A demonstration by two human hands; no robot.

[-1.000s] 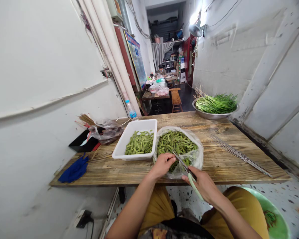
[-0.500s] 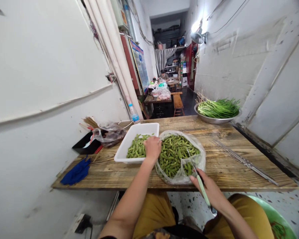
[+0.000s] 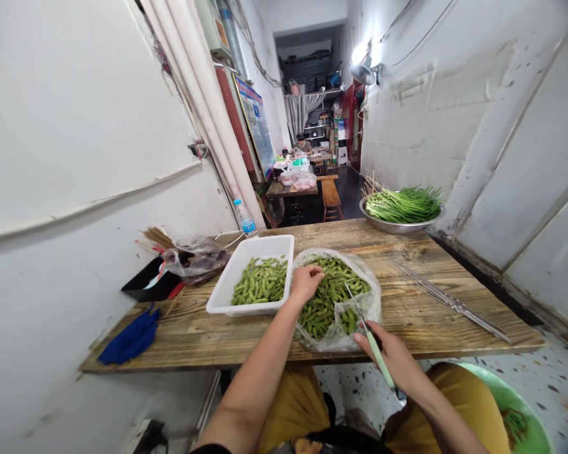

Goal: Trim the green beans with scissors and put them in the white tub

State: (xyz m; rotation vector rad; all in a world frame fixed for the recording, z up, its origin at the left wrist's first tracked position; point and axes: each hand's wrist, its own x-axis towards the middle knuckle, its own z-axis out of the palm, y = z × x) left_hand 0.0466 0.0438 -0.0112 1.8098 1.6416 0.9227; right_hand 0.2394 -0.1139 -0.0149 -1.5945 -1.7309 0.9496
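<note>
Over the left part of a clear plastic bag (image 3: 376, 296) full of green edamame pods (image 3: 338, 277) is my left hand (image 3: 307, 282). Its fingers are drawn together above the pods; whatever they hold is hidden. My right hand (image 3: 390, 353), at the bag's near right edge, is closed around scissors with a pale green handle (image 3: 380, 359). Their thin blades point away from me, over the pods. To the left of the bag, a white plastic tub (image 3: 222, 293) holds more pods (image 3: 260, 282).
Metal skewers (image 3: 454, 302) lie right on the wooden table (image 3: 407, 321). Beyond them is a metal bowl (image 3: 402, 227) of green stalks. At left are a blue cloth (image 3: 130, 337), a black box (image 3: 144, 284) and a water bottle (image 3: 245, 219). A green basin (image 3: 497, 384) stands below right.
My left hand has moved right, from the pods in the white tub to above those in the bag. My right hand keeps the scissors in nearly the same place. The view has shifted slightly.
</note>
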